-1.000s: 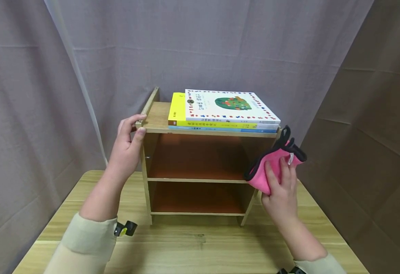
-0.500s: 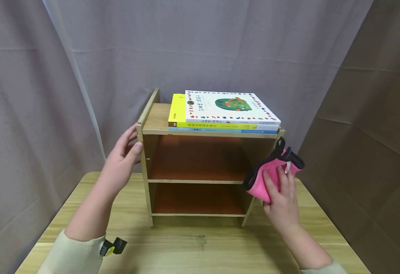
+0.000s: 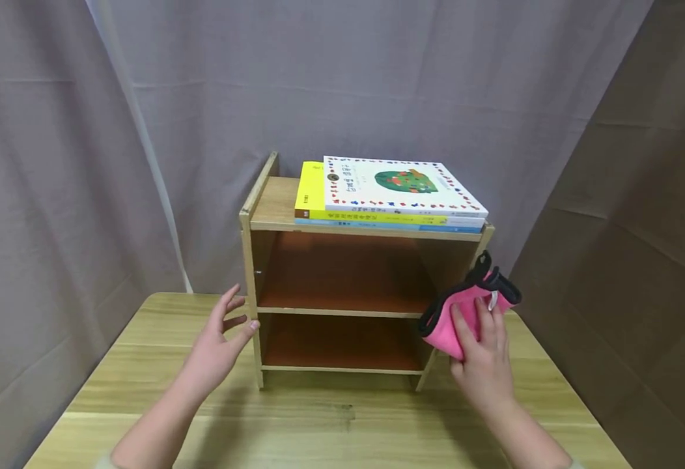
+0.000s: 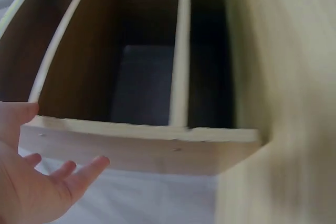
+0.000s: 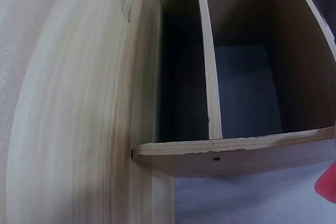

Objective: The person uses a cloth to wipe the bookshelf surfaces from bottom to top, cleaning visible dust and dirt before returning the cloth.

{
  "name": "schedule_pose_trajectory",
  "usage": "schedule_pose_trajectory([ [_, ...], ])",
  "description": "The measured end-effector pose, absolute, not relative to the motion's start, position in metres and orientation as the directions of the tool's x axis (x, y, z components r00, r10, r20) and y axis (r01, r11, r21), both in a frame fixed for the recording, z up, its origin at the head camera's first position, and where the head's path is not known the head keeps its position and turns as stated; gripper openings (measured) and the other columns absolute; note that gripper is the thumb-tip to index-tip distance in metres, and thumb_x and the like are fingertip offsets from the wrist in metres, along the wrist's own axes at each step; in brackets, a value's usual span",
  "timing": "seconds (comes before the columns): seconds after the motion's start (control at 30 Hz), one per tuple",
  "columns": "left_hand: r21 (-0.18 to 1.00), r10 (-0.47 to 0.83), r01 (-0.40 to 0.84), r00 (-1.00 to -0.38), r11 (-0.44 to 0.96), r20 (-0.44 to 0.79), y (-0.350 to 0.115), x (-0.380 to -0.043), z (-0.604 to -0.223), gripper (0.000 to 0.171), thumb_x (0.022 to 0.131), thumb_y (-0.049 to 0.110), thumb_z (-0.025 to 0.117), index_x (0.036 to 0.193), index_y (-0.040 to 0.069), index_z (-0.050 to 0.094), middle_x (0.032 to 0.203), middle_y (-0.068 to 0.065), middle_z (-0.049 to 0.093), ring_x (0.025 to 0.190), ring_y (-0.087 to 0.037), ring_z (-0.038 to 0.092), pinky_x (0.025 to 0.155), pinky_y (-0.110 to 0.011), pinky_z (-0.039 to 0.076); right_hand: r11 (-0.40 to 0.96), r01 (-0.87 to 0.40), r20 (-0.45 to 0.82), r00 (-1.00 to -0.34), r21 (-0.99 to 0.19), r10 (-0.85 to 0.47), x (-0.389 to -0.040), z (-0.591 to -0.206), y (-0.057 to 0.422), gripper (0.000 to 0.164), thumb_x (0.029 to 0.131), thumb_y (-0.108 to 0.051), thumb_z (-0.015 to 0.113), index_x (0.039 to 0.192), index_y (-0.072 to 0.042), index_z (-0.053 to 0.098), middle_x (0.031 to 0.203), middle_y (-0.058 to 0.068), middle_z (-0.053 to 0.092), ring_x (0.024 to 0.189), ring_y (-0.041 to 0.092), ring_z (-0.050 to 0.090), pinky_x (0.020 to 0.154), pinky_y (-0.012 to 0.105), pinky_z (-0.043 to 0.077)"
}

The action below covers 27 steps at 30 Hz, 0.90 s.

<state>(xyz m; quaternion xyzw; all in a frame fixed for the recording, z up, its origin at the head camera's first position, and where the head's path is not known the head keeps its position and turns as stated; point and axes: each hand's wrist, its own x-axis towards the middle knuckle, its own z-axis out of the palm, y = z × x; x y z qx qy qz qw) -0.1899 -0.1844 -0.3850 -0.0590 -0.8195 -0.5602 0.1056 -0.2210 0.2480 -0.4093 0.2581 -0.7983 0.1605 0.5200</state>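
Note:
A small wooden shelf (image 3: 342, 311) stands on the table, its open compartments facing me. On its top board lies a stack of books, a white one (image 3: 372, 195) uppermost over a yellow one (image 3: 307, 189) and a blue one (image 3: 319, 222). My left hand (image 3: 216, 348) is at the shelf's left side panel, fingers spread and holding nothing; the left wrist view shows the thumb at the panel's front edge. Beside the right panel, my right hand (image 3: 483, 365) grips a folded pink cloth (image 3: 454, 326) with black edging. Only a pink corner (image 5: 328, 184) of it enters the right wrist view.
The wooden table (image 3: 295, 430) extends in front of the shelf and to both sides. Grey curtains (image 3: 377, 78) hang behind and at the left, with a darker drape (image 3: 629, 228) on the right.
My left hand has let go of the shelf's top left corner and moved down along the left panel. The right hand has lowered slightly with the pink cloth.

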Motion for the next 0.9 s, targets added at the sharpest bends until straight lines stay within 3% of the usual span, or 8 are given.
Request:
schedule_pose_trajectory([
  [0.33, 0.922, -0.056, 0.131, -0.985, 0.365, 0.162, -0.170, -0.201, -0.419, 0.072, 0.096, 0.028, 0.066, 0.153, 0.019, 0.023, 0.152, -0.013, 0.036, 0.131, -0.042, 0.046, 0.097, -0.058, 0.046, 0.811, -0.584, 0.908, -0.351, -0.022, -0.227, -0.219, -0.419, 0.245, 0.071, 0.063, -0.006, 0.061, 0.134, -0.004, 0.057, 0.148, 0.027, 0.036, 0.133, 0.056, 0.029, 0.116, 0.056, 0.019],
  [0.67, 0.905, -0.074, 0.136, -0.981, 0.403, 0.181, -0.164, -0.204, -0.422, 0.070, 0.099, 0.026, 0.062, 0.156, 0.024, 0.023, 0.154, -0.015, 0.034, 0.131, -0.043, 0.045, 0.094, -0.053, 0.050, 0.821, -0.563, 0.879, -0.434, -0.095, -0.196, -0.214, -0.425, 0.240, 0.069, 0.073, -0.012, 0.056, 0.142, -0.005, 0.051, 0.152, 0.028, 0.028, 0.138, 0.055, 0.022, 0.119, 0.047, 0.014],
  [0.9, 0.893, -0.063, 0.159, -0.977, 0.422, 0.204, -0.162, -0.204, -0.423, 0.059, 0.099, 0.020, 0.061, 0.151, 0.027, 0.033, 0.150, -0.012, 0.041, 0.127, -0.040, 0.050, 0.092, -0.051, 0.051, 0.824, -0.556, 0.881, -0.440, -0.113, -0.176, -0.212, -0.426, 0.238, 0.072, 0.067, -0.006, 0.059, 0.139, -0.002, 0.052, 0.154, 0.026, 0.027, 0.138, 0.054, 0.023, 0.118, 0.049, 0.018],
])
